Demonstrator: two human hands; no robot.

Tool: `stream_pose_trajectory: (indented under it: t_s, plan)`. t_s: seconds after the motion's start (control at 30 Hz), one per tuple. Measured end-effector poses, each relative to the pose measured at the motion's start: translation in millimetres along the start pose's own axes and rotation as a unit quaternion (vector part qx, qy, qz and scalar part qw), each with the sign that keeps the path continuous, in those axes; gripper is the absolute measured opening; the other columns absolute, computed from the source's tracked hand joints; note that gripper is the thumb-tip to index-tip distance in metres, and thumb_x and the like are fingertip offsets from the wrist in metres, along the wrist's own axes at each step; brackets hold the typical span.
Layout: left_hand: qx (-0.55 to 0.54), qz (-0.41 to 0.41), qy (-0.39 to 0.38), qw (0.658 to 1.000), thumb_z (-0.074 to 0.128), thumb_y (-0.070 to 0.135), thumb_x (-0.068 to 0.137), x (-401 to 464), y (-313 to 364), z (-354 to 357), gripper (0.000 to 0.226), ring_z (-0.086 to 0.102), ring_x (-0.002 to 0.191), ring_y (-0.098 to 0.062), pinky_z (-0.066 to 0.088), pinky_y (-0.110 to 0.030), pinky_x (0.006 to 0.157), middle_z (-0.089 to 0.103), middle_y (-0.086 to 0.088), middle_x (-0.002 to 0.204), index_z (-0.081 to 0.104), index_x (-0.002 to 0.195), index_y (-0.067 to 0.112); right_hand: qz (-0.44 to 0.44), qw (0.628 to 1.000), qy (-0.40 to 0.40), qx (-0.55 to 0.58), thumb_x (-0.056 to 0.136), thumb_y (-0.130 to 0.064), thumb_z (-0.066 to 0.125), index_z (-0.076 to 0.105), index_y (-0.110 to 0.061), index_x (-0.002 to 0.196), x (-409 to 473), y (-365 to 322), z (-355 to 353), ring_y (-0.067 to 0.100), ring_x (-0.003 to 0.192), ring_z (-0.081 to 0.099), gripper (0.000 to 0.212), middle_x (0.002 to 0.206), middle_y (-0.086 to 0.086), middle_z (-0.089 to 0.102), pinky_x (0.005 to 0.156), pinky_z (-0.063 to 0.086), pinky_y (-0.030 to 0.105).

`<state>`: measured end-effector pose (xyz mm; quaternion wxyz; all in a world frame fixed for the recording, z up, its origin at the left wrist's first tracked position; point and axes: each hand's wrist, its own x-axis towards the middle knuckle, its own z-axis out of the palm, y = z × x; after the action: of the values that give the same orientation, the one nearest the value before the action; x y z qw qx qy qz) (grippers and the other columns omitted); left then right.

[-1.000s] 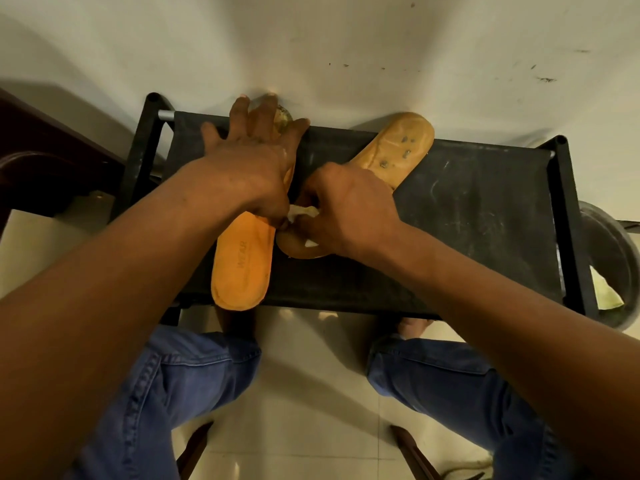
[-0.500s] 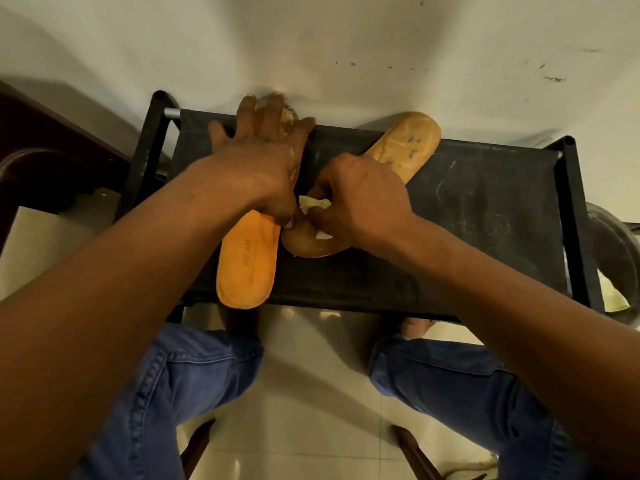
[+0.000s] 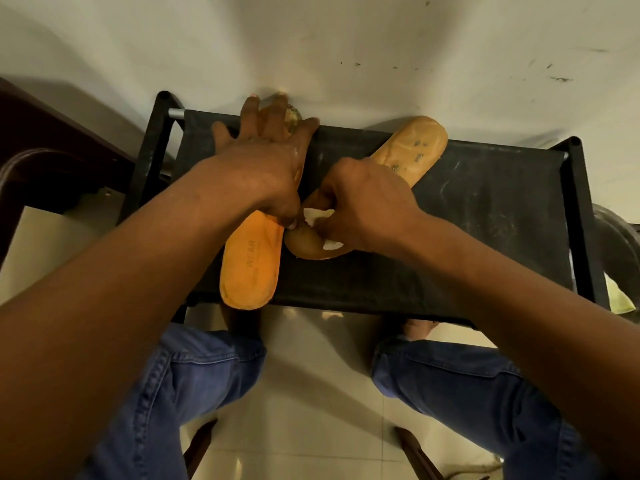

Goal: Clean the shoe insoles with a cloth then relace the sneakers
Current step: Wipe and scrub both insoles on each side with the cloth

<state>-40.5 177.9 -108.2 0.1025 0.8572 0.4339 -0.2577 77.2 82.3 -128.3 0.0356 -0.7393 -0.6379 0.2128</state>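
2 orange insoles lie on the black fabric rack [image 3: 485, 237]. Left hand [image 3: 263, 161], fingers straight, presses flat on the left insole [image 3: 249, 268]. Right hand [image 3: 363, 202] curls round a white cloth [image 3: 317, 216] on the right insole [image 3: 412, 147]. A dark bin [image 3: 620, 244] at right holds something pale yellow-green.

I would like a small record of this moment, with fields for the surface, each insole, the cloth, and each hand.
surface: black fabric-topped rack, standing against a pale wall
left insole: orange foam insole, flat, heel end past the near edge
right insole: tan dark-spotted insole, lying diagonally
cloth: small white cloth, over the tan insole's heel
left hand: fingers spread, pressing the orange insole
right hand: grips the cloth
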Motion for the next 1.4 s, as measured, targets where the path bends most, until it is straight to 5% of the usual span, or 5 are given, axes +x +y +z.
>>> stream_pose_trajectory:
  t_s: [0.27,0.73,0.93,1.17,1.4]
  plan:
    - [0.009,0.003,0.0,1.0,0.09,0.048,0.066,0,0,0,0.14,-0.024,0.151,-0.039,0.01,-0.072,0.115,-0.029,-0.005,0.165,-0.017,0.157,0.041,0.072,0.994,0.054,-0.053,0.083,-0.031,0.077,0.066,-0.019,0.107,2,22,-21,0.017,0.08,0.056,0.03,0.094,0.0,0.06,0.057,0.042,0.03]
    - [0.004,-0.005,0.003,1.0,0.09,0.047,0.066,-3,3,-1,0.14,-0.022,0.151,-0.04,0.01,-0.072,0.116,-0.028,-0.004,0.165,-0.016,0.157,0.041,0.035,0.998,-0.009,-0.055,0.081,-0.035,0.078,0.064,-0.019,0.102,0,26,-28,0.018,0.08,0.058,0.03,0.089,0.0,0.058,0.059,0.044,0.032]
    - [-0.007,-0.01,0.002,1.0,0.089,0.039,0.069,-3,4,-3,0.135,-0.022,0.151,-0.04,0.008,-0.071,0.117,-0.026,-0.005,0.166,-0.014,0.158,0.041,-0.032,0.995,-0.098,-0.016,0.075,-0.038,0.081,0.037,-0.027,0.067,-4,9,-17,0.013,0.068,0.051,0.046,0.072,-0.009,0.046,0.057,0.041,0.031]
    - [-0.001,-0.005,0.0,1.0,0.09,0.046,0.065,-4,4,-2,0.14,-0.022,0.151,-0.041,0.009,-0.071,0.116,-0.025,-0.005,0.166,-0.015,0.158,0.04,0.005,0.998,-0.022,-0.058,0.081,-0.038,0.077,0.052,-0.023,0.086,1,32,-29,0.017,0.079,0.057,0.03,0.086,-0.002,0.056,0.059,0.046,0.031]
    - [-0.009,-0.012,0.006,1.0,0.089,0.04,0.067,-3,4,-2,0.136,-0.023,0.151,-0.04,0.009,-0.07,0.116,-0.024,-0.005,0.166,-0.013,0.158,0.041,-0.068,0.991,-0.113,-0.03,0.08,-0.038,0.079,0.038,-0.027,0.069,-8,10,-21,0.007,0.062,0.045,0.044,0.07,-0.009,0.046,0.057,0.04,0.029]
